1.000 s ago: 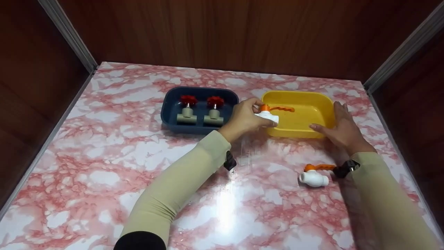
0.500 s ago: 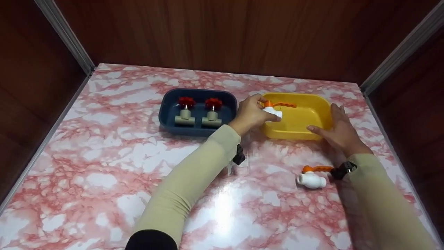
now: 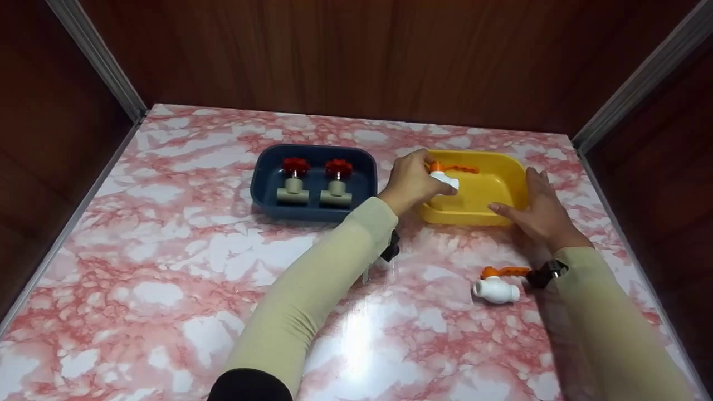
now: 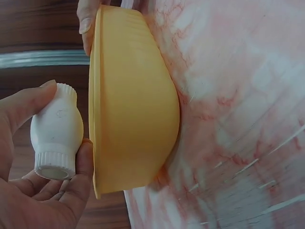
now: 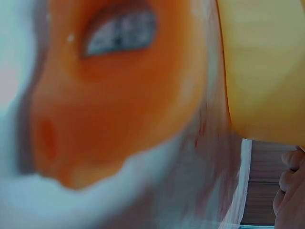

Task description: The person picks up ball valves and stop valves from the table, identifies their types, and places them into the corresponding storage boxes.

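Note:
My left hand [image 3: 412, 181] grips a white ball valve [image 3: 444, 179] with an orange lever, above the left side of the yellow tub [image 3: 468, 218]. In the left wrist view, thumb and fingers clasp the white valve body [image 4: 57, 126] next to the tub rim. At the tub's right end, my right hand [image 3: 548, 214] lies with long, straight fingers along the outer wall and its thumb by the front rim. A second white ball valve [image 3: 496, 290] rests on the table near the right wrist; its orange lever [image 5: 119, 105] looms blurred in the right wrist view.
Left of the tub stands a dark blue tub [image 3: 312, 213] holding two beige valves [image 3: 336, 192] with red handwheels. The pink-and-white marbled table [image 3: 184, 267] is bounded by dark wood panels [image 3: 356, 61] at the back and sides.
My left hand has moved slightly right with the ball valve, from the tub's left edge to just inside it. The right hand stays at the tub's right end.

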Demonstrator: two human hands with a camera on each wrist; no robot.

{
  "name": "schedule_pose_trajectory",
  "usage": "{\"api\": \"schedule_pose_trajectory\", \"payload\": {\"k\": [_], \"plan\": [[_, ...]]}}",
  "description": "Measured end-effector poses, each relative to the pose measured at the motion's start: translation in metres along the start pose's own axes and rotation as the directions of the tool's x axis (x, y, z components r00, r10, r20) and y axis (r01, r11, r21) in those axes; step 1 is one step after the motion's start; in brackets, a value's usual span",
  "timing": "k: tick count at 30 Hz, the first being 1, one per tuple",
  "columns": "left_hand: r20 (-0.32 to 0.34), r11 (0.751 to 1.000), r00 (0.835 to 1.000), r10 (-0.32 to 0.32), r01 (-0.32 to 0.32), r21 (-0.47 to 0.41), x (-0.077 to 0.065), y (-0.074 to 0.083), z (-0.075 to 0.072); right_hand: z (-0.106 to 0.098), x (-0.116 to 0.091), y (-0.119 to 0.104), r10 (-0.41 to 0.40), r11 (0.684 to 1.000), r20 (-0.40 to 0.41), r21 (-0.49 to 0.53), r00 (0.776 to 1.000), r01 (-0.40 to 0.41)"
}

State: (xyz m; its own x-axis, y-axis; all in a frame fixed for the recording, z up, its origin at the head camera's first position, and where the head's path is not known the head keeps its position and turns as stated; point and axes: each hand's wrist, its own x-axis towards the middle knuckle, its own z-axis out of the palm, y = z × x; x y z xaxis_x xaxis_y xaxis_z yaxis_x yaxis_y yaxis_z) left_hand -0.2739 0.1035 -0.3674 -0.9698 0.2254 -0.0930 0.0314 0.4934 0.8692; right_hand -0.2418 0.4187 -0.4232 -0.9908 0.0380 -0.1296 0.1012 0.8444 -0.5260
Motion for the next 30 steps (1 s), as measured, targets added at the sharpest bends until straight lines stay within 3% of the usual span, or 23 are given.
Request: {"api": "schedule_pose_trajectory", "payload": {"k": [9,18,25,30], "plan": [[0.003,0.986,0.998,0.066,-0.065,0.151,0.01,0.009,0.017,-0.001,0.0,0.002,0.005,1.0,0.003,0.003,1.0,-0.005],[0.017,0.974,0.996,0.089,-0.09,0.21,0.014,0.007,0.029,0.0,0.0,0.0,-0.008,1.0,-0.005,-0.029,1.0,0.008],[0.006,0.956,1.0,0.022,-0.023,0.292,0.018,0.01,0.039,0.001,-0.001,-0.005,0.019,0.999,0.004,-0.029,1.0,-0.019],[0.018,0.93,1.0,-0.002,-0.004,0.368,0.018,0.016,0.046,-0.003,-0.004,-0.003,0.038,0.999,0.006,-0.02,0.999,-0.037]]}}
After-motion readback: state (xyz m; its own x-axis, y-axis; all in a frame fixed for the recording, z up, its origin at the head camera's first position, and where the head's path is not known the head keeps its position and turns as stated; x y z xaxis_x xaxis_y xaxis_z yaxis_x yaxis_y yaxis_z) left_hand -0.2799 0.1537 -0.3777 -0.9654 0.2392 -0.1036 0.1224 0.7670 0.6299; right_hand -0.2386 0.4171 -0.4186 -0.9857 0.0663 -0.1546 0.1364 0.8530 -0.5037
